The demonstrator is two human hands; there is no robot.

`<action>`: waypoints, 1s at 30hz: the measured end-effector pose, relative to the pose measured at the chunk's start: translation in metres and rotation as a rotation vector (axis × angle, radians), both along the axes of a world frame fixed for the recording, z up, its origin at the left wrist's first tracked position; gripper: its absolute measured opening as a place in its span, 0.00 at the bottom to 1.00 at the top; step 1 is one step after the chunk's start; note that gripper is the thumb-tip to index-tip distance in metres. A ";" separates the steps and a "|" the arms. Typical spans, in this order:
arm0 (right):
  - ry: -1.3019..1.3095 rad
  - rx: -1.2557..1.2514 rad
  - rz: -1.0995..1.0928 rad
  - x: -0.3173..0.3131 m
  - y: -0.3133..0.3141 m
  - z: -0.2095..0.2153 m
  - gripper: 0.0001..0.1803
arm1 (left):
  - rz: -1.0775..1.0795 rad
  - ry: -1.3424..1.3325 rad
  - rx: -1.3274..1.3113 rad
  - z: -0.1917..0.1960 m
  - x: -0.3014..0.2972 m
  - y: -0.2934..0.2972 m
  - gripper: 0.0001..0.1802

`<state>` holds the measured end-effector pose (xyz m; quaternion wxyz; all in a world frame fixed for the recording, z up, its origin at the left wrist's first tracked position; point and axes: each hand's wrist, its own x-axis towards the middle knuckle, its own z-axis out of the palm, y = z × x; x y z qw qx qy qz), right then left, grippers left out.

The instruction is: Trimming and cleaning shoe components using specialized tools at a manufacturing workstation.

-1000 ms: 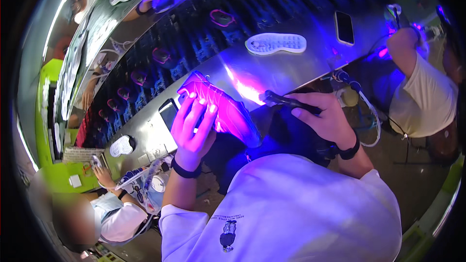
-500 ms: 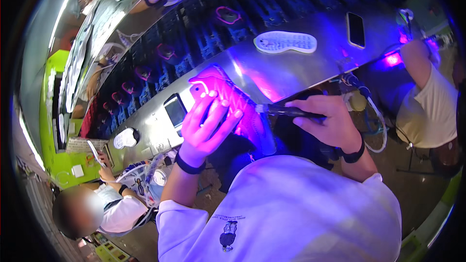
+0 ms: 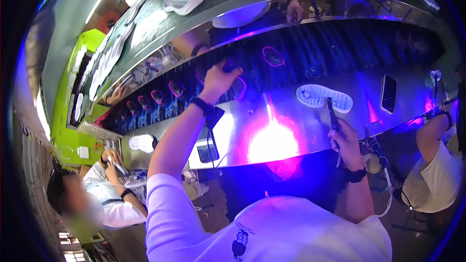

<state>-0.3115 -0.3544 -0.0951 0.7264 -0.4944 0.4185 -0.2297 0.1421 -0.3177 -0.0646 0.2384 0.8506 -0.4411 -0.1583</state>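
I see my left hand (image 3: 221,80) stretched far out over the table (image 3: 310,131), its fingers curled down onto a dark piece on the black ribbed belt (image 3: 340,51); I cannot tell whether they are clamped on it or only resting, since the hand hides it. Just right of those fingers lies a pink-outlined sole piece (image 3: 273,57), and more pink-outlined pieces (image 3: 160,98) run along the belt to their left. A black watch band wraps the left wrist.

My right hand (image 3: 345,141) is close to my body, fingers wrapped tight round a slim dark pen-like tool (image 3: 332,114) that points up and away. Just beyond its tip a white shoe sole (image 3: 324,98) lies flat on the metal table. Further right of the sole lies a dark phone (image 3: 389,93). Between my two hands a bright violet glare (image 3: 273,141) glows on the table. A second phone (image 3: 208,149) lies below my left forearm at the table's near edge.

A person in white (image 3: 104,191) works at lower left; another person's arm (image 3: 429,133) rests at right.
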 end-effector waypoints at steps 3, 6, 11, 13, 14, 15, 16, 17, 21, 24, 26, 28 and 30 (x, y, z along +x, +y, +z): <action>-0.061 -0.002 -0.084 0.012 -0.007 -0.011 0.23 | 0.015 0.037 0.289 -0.013 0.059 -0.054 0.31; -0.063 0.019 -0.119 0.015 -0.009 -0.029 0.24 | 0.091 0.072 0.487 -0.053 0.084 -0.075 0.30; 0.043 -0.155 -0.089 0.021 -0.005 -0.036 0.25 | -0.231 -0.691 0.230 -0.063 0.087 -0.120 0.29; 0.061 -0.151 -0.133 0.016 -0.004 -0.039 0.25 | -0.317 -0.680 0.076 -0.033 0.040 -0.162 0.29; 0.065 -0.172 -0.150 0.016 -0.004 -0.040 0.24 | -0.334 -0.682 0.083 -0.030 0.014 -0.172 0.29; 0.062 -0.162 -0.165 0.015 -0.003 -0.041 0.24 | -0.139 -0.281 0.290 -0.032 -0.013 -0.181 0.28; 0.073 -0.189 -0.173 0.015 -0.003 -0.041 0.24 | 0.072 0.117 0.485 -0.033 -0.025 -0.184 0.26; 0.085 -0.217 -0.183 0.014 -0.002 -0.042 0.24 | 0.066 0.104 0.490 -0.046 -0.022 -0.185 0.26; 0.040 -0.392 -0.170 0.020 0.001 -0.052 0.25 | -0.372 -0.002 0.243 -0.099 0.055 -0.165 0.23; 0.129 -0.359 -0.124 0.003 -0.002 -0.042 0.26 | -0.251 0.188 0.406 -0.075 -0.003 -0.175 0.21; 0.080 -0.458 -0.140 0.001 -0.001 -0.044 0.26 | -0.146 0.159 0.416 -0.072 -0.005 -0.174 0.22; 0.082 -0.461 -0.118 0.005 0.000 -0.045 0.28 | 0.025 0.195 0.428 -0.078 0.000 -0.167 0.22; -0.104 -0.467 -0.219 0.034 0.002 -0.046 0.28 | -0.470 -0.117 0.226 -0.103 0.101 -0.139 0.24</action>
